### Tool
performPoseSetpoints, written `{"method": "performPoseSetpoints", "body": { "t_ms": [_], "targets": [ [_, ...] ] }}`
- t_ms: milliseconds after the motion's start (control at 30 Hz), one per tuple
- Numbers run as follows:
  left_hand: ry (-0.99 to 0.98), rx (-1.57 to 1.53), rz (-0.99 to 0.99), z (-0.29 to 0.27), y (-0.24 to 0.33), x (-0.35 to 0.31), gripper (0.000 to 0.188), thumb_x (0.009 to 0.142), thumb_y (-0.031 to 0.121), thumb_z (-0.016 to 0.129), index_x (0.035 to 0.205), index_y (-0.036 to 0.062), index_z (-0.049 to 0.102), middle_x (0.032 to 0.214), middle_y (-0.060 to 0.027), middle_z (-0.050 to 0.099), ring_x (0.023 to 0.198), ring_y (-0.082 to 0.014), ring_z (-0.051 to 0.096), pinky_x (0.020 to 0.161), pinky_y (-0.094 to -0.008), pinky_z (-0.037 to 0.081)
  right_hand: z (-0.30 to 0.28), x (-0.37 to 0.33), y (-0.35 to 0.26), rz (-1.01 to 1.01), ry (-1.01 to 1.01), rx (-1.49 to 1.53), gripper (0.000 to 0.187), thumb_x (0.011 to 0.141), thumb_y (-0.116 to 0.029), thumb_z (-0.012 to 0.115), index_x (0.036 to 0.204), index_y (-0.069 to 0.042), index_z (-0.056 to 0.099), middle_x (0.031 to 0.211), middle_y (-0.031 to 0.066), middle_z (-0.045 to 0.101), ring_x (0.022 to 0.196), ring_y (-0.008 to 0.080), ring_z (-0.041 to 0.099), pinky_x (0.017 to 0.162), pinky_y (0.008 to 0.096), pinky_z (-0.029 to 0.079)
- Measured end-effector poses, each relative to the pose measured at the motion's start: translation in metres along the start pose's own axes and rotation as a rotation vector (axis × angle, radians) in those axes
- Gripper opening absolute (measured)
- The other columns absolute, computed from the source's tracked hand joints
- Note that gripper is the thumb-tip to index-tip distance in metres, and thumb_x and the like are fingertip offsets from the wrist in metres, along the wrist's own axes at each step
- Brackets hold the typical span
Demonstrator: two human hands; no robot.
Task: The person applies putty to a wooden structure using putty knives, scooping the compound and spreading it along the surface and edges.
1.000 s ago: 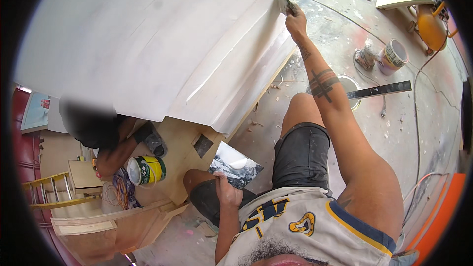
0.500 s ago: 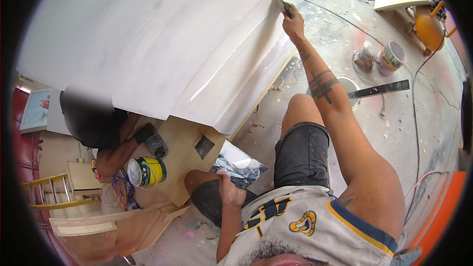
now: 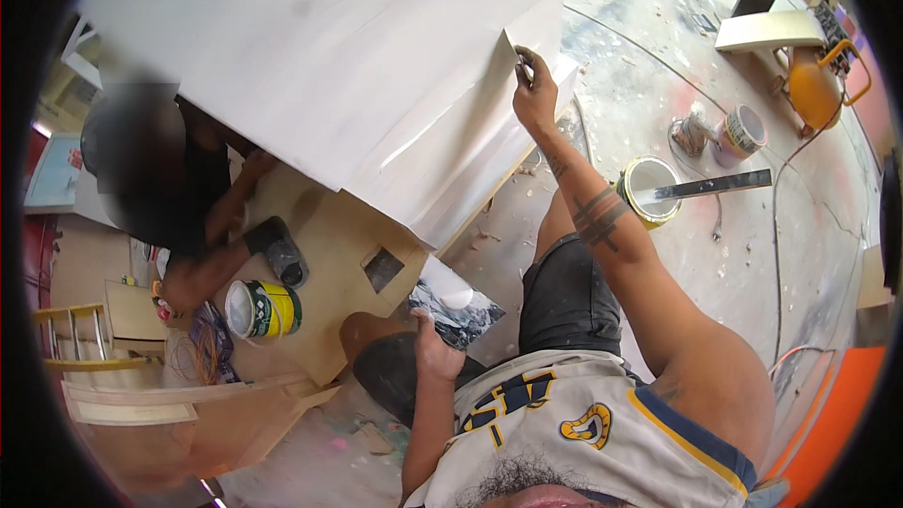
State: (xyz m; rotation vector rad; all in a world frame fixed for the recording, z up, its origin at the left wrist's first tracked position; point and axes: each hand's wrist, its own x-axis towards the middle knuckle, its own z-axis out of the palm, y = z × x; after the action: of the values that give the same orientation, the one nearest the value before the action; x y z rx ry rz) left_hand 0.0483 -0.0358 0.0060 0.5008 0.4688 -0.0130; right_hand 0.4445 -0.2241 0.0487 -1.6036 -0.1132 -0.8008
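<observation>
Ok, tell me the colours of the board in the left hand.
Blotchy dark grey and white on the board; it shows in the head view.

The large, smooth white panel [image 3: 282, 75] has a shallow, shaded hollow along its right side, with a bright white smear [image 3: 403, 153] in the nearer part. Toward the hollow's far end, a thin, flat spreader [image 3: 511, 40], seen nearly edge-on, is pinched in the right hand [image 3: 534, 99], its blade at the panel's surface. Just beside the panel's nearest corner, the left hand [image 3: 437, 350] grips a flat, four-cornered board [image 3: 475, 322], mottled dark and white, bearing a rounded mound of white paste [image 3: 456, 295].
</observation>
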Motion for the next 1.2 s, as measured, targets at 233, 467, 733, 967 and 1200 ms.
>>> {"method": "performPoseSetpoints", "body": {
  "t_ms": [233, 467, 733, 967, 1200],
  "targets": [
    [-0.058, -0.098, 0.014, -0.015, 0.009, 0.007, 0.060, 0.100, 0.050, 0.047, 0.147, 0.0142, 0.039, 0.147, -0.0060, 0.047, 0.133, -0.0288, 0.047, 0.112, -0.0516, 0.038, 0.015, -0.057, -0.048, -0.027, -0.073, 0.050, 0.038, 0.088, 0.008, 0.055, 0.124, -0.005, 0.061, 0.115, 0.0145, 0.067, 0.109, 0.0292, 0.064, 0.094, 0.0349, 0.050],
    [-0.013, -0.150, 0.011, -0.019, 0.008, -0.004, 0.058, 0.101, 0.049, 0.047, 0.147, 0.0143, 0.039, 0.146, -0.0061, 0.048, 0.133, -0.0283, 0.047, 0.113, -0.0509, 0.037, 0.036, -0.114, -0.089, -0.067, -0.158, 0.069, 0.060, 0.073, 0.020, 0.046, 0.127, -0.003, 0.057, 0.123, 0.0175, 0.061, 0.119, 0.0341, 0.057, 0.103, 0.0386, 0.045],
    [-0.101, -0.246, 0.090, -0.026, 0.023, -0.017, 0.057, 0.101, 0.047, 0.049, 0.146, 0.0136, 0.040, 0.145, -0.0072, 0.049, 0.132, -0.0290, 0.048, 0.113, -0.0519, 0.036, 0.056, -0.176, -0.131, -0.225, -0.202, -0.019, 0.070, 0.065, 0.019, 0.046, 0.131, -0.004, 0.055, 0.130, 0.0178, 0.057, 0.123, 0.0390, 0.051, 0.105, 0.0437, 0.043],
    [-0.139, -0.338, 0.156, -0.040, 0.032, -0.026, 0.052, 0.102, 0.045, 0.048, 0.143, 0.0135, 0.045, 0.142, -0.0071, 0.053, 0.130, -0.0283, 0.051, 0.113, -0.0529, 0.037, 0.068, -0.223, -0.155, -0.319, -0.266, -0.059, 0.068, 0.064, 0.020, 0.045, 0.128, -0.001, 0.056, 0.129, 0.0204, 0.057, 0.123, 0.0404, 0.051, 0.107, 0.0450, 0.040],
    [-0.169, -0.398, 0.135, -0.043, 0.041, -0.027, 0.049, 0.102, 0.046, 0.046, 0.139, 0.0139, 0.051, 0.138, -0.0066, 0.058, 0.127, -0.0273, 0.054, 0.112, -0.0518, 0.039, 0.060, -0.250, -0.142, -0.467, -0.412, -0.139, 0.064, 0.067, 0.013, 0.052, 0.128, -0.004, 0.057, 0.132, 0.0165, 0.058, 0.125, 0.0405, 0.050, 0.106, 0.0471, 0.039]
  ]
}}
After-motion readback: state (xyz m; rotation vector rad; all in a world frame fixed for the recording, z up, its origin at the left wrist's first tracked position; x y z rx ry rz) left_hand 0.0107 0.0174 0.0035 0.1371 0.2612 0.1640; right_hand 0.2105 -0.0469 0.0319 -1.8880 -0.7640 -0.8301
